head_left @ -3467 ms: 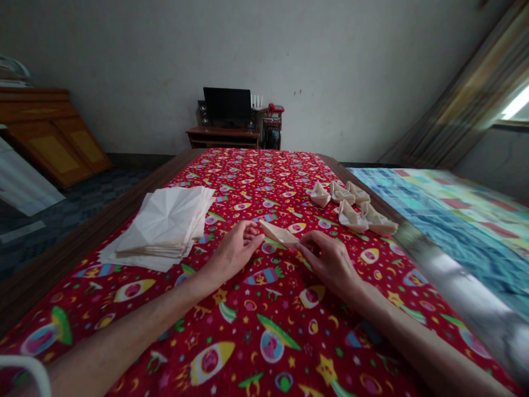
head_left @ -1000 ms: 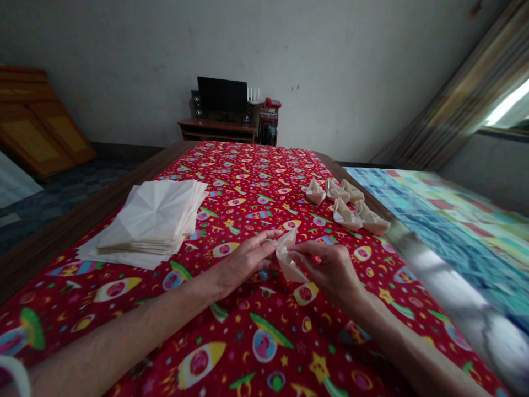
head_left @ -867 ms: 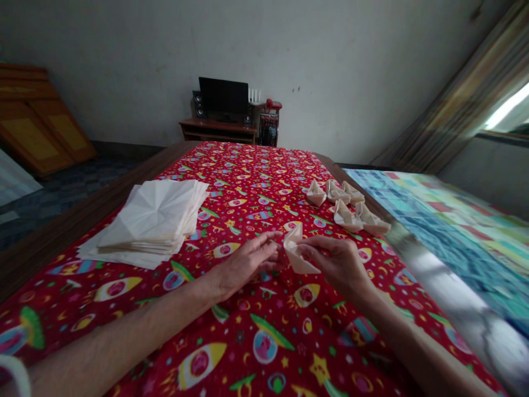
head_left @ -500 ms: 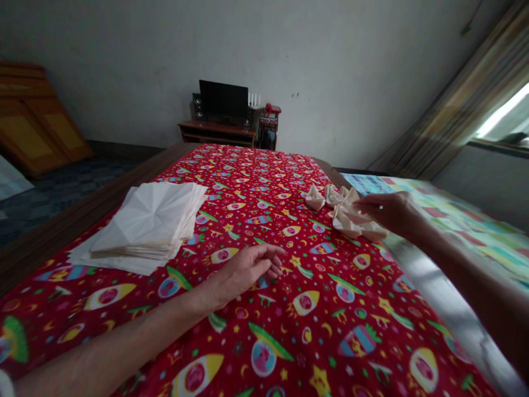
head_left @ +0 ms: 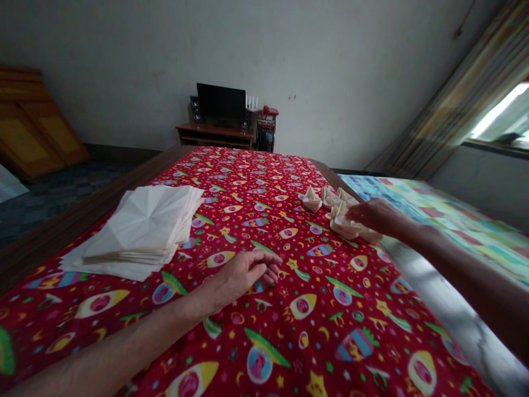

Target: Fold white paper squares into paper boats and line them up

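My right hand (head_left: 372,214) reaches far right across the red patterned tablecloth (head_left: 289,331). Its fingers are pinched on a cream folded paper boat (head_left: 342,225), which rests against the small heap of other folded paper boats (head_left: 318,198). My left hand (head_left: 243,273) lies on the cloth near the middle with its fingers loosely spread and nothing in it. A stack of white creased paper sheets (head_left: 144,226) sits to the left of that hand.
The table's dark wooden edge (head_left: 74,220) runs along the left. A bed with a colourful checked sheet (head_left: 446,220) adjoins the right side. A TV on a low stand (head_left: 221,105) stands at the far wall, a wooden cabinet (head_left: 33,138) at left, a curtain (head_left: 467,99) at right.
Both hands held the folded boat at the table's middle. My left hand let go and stayed there, while my right hand carried the boat to the heap at the far right.
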`<state>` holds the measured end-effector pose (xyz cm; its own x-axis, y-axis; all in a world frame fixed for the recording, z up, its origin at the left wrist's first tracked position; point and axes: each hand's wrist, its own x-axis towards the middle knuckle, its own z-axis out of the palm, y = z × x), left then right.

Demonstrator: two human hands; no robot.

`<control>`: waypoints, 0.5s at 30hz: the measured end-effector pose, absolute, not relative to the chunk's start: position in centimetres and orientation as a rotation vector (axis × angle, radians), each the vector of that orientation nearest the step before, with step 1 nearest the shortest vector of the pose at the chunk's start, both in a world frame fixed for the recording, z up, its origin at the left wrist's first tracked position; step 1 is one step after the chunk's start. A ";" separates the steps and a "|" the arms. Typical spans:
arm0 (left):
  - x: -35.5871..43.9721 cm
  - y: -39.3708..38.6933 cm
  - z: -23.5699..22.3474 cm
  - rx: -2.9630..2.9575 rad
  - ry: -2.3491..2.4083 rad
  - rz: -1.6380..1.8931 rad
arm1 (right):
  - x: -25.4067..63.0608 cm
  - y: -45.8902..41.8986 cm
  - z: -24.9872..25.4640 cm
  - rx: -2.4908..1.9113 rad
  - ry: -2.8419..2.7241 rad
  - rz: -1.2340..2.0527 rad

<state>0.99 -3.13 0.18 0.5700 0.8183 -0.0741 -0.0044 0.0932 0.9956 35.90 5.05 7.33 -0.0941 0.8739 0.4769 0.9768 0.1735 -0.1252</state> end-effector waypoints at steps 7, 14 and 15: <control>1.0 -3.0 0.1 1.352 0.761 0.695 | 35.9 5.2 6.8 -1.835 -2.364 -0.159; 0.9 -3.1 0.1 1.379 0.801 0.686 | 36.2 6.8 3.8 -1.855 -2.088 -0.173; 0.9 -3.2 0.2 1.387 0.807 0.683 | 36.2 7.0 3.4 -1.826 -2.003 -0.191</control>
